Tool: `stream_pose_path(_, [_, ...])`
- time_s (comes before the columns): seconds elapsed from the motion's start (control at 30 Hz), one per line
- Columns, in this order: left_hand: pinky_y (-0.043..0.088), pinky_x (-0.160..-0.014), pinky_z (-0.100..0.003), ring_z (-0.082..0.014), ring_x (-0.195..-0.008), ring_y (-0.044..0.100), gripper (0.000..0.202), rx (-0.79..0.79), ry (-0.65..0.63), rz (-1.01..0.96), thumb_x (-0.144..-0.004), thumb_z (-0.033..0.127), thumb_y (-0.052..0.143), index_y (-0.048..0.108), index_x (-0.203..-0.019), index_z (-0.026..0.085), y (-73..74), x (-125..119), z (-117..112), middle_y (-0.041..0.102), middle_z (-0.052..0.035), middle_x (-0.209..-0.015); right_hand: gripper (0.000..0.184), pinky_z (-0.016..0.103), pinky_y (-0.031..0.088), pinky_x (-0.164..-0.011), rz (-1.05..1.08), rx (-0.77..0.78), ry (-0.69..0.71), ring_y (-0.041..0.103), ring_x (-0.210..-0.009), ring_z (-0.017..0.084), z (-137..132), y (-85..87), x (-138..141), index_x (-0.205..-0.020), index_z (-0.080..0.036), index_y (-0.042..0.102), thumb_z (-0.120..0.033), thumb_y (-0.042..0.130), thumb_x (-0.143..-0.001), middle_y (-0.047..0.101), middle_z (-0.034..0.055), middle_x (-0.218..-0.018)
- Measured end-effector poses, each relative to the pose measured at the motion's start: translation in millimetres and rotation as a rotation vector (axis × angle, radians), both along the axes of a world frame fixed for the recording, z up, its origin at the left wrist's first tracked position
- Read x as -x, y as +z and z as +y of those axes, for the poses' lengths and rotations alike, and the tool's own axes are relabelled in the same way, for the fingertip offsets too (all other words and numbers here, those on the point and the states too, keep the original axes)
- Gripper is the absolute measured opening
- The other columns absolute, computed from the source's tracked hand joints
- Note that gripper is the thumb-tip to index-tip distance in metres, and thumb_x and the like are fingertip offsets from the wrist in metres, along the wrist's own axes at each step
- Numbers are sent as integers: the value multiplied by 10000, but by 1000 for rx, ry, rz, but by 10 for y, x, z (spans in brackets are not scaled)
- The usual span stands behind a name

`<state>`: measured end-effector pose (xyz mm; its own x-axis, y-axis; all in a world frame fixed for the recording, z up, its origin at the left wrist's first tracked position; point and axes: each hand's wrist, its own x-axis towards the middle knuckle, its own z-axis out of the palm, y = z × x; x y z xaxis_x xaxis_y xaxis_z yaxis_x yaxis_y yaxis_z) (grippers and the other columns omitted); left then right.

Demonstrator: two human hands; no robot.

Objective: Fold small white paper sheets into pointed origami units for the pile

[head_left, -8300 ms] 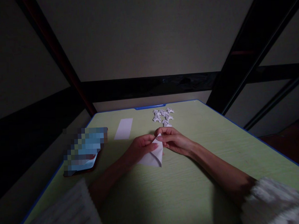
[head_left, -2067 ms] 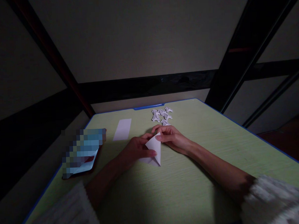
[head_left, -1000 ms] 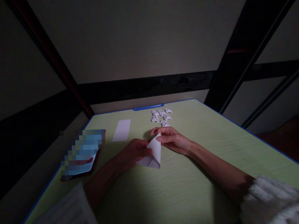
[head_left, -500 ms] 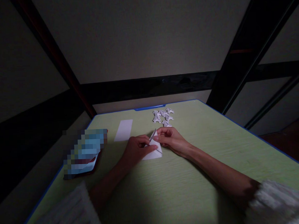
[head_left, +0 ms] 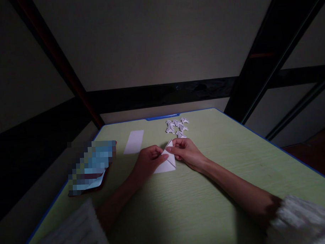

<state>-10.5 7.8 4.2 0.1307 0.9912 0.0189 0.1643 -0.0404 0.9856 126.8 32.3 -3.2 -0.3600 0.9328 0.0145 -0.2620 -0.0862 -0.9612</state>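
Between my hands is a partly folded sheet of white paper (head_left: 166, 166), with a pointed flap rising toward the far side and a flat part lying toward me. My left hand (head_left: 149, 160) pinches its left side, thumb on top of the fold. From the right, my right hand (head_left: 187, 151) grips the upper flap between thumb and curled fingers. Just beyond my hands, several small folded white paper figures (head_left: 175, 124) sit in a cluster. The fingertips behind the paper are partly hidden.
A flat white paper strip (head_left: 133, 142) lies left of my hands. Farther left, near the edge, is a tablet-like device (head_left: 100, 170) with a blurred screen and dark red rim. The pale green table (head_left: 221, 205) has a blue edge; a panelled wall (head_left: 160, 47) stands behind.
The paper's upper flap has been drawn closed and leans slightly more to the right. My left thumb has shifted a little left and up along the fold. The other things have stayed put.
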Motion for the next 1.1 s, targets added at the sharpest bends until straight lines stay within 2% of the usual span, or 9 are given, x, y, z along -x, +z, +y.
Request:
stream_pose_path(0.4, [281, -414, -168, -63, -437, 443, 180, -30, 9, 2, -556, 266, 630, 504, -555, 137, -30, 19, 20, 514, 53, -472, 200, 183, 169, -363, 29, 44, -43, 330, -357, 15, -3, 27, 3, -516, -134, 519, -170, 711, -471, 470, -69, -430])
stream_pose_path(0.6, [288, -437, -169, -59, -454, 439, 154, -14, -7, -1, -548, 219, 620, 490, -539, 136, -18, 5, 6, 509, 56, -486, 144, 192, 215, -397, 117, 81, -64, 356, -382, 27, 15, 27, -8, -529, -129, 598, -229, 700, -505, 479, -50, -403])
stream_pose_path(1.1, [254, -408, -166, -51, -423, 388, 154, -24, -16, 58, -560, 227, 593, 470, -535, 138, -16, 3, -6, 455, 66, -449, 114, 174, 233, -388, 172, 133, -112, 368, -374, 14, 6, 40, -3, -474, -130, 628, -177, 724, -436, 527, -41, -398])
